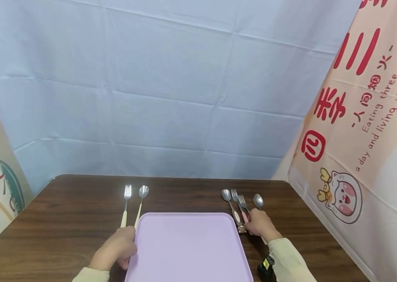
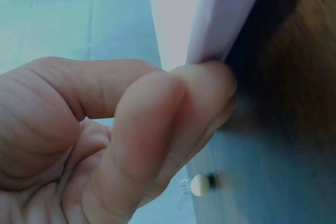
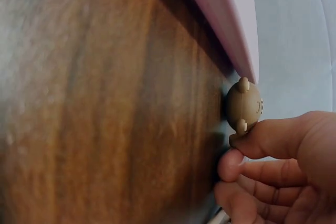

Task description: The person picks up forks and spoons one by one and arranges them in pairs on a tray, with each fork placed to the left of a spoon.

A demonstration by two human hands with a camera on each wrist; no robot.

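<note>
My left hand (image 1: 119, 244) grips the left edge of the lilac tray (image 1: 188, 246). In the left wrist view its bent fingers (image 2: 152, 124) meet the tray's rim (image 2: 226, 14). My right hand (image 1: 262, 224) is low over the cutlery right of the tray. Its fingertips pinch around the handle of a pink-handled fork (image 1: 244, 216), mostly hidden by the hand. Close beside the thumb is the bear-head handle end (image 3: 244, 104) of a spoon (image 1: 226, 194). A second fork (image 1: 234, 194) lies between them. Another spoon (image 1: 258, 201) passes under the hand.
Left of the tray lie a cream-handled fork (image 1: 127, 192) and a spoon (image 1: 143, 192). A black object (image 1: 264, 269) with a yellow mark is at the right wrist. The dark wooden table (image 1: 61, 219) is backed by a pale blue cloth (image 1: 166, 98), with a printed cloth (image 1: 357, 129) on the right.
</note>
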